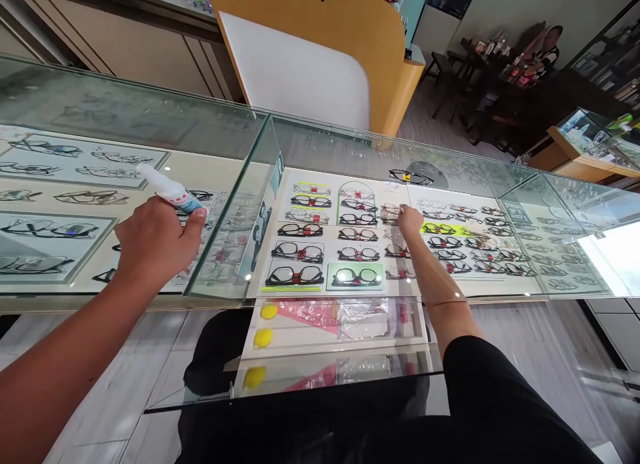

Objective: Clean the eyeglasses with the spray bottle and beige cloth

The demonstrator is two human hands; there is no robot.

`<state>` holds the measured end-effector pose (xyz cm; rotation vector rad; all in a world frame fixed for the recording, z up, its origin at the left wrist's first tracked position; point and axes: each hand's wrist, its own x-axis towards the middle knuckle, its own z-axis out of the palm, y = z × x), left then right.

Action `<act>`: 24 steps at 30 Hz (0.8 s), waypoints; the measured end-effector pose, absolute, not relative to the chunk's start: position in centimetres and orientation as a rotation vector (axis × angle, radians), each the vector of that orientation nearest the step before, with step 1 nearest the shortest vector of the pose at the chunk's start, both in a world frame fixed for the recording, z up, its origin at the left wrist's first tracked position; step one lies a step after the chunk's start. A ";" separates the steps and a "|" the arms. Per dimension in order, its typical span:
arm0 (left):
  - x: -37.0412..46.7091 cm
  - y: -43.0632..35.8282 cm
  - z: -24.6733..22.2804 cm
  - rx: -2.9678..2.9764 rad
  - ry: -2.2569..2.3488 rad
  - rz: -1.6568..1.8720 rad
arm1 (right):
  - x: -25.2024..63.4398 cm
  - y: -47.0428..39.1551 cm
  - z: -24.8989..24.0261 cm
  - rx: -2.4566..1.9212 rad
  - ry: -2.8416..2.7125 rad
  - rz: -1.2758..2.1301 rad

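My left hand [159, 241] is wrapped round a white spray bottle [173, 189] with a blue and red label, held tilted above the left part of the glass display case [235, 217]. Reaching into the middle section of the case, my right hand [411, 221] has its fingers closed at the temple of a clear-framed pair of glasses [391, 213]. Rows of dark-framed glasses [359, 235] with red tags lie beside it on the white display board. Behind that hand, another black pair [411, 177] with a yellow tag is near the back glass.
An open drawer [300, 351] with plastic packets and yellow round pieces juts out at the front. Glass partitions [250, 157] divide the case. A white and orange chair-like panel [300, 71] stands behind it. A seated person [547, 51] is at a far table.
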<state>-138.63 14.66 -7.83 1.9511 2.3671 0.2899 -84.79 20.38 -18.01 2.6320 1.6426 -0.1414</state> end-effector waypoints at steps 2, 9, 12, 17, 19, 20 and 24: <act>-138.6 14.6 -7.7 1.948 2.372 0.282 | -83.7 21.4 -18.2 2.626 1.621 -0.180; -139.0 14.8 -8.0 1.927 2.389 0.259 | -82.2 23.6 -18.7 2.574 1.638 -0.249; -139.0 14.8 -8.0 1.935 2.390 0.266 | -82.5 23.6 -18.5 2.538 1.673 -0.229; -138.8 14.6 -8.0 1.931 2.381 0.290 | -83.7 22.6 -16.6 2.510 1.738 -0.106; -138.8 14.6 -8.2 1.942 2.378 0.292 | -85.2 22.0 -15.4 2.507 1.787 -0.043; -138.8 14.7 -8.2 1.945 2.379 0.291 | -86.3 21.6 -14.8 2.497 1.825 -0.017; -138.8 14.7 -8.4 1.946 2.375 0.308 | -93.2 19.3 -13.7 2.359 2.049 -0.013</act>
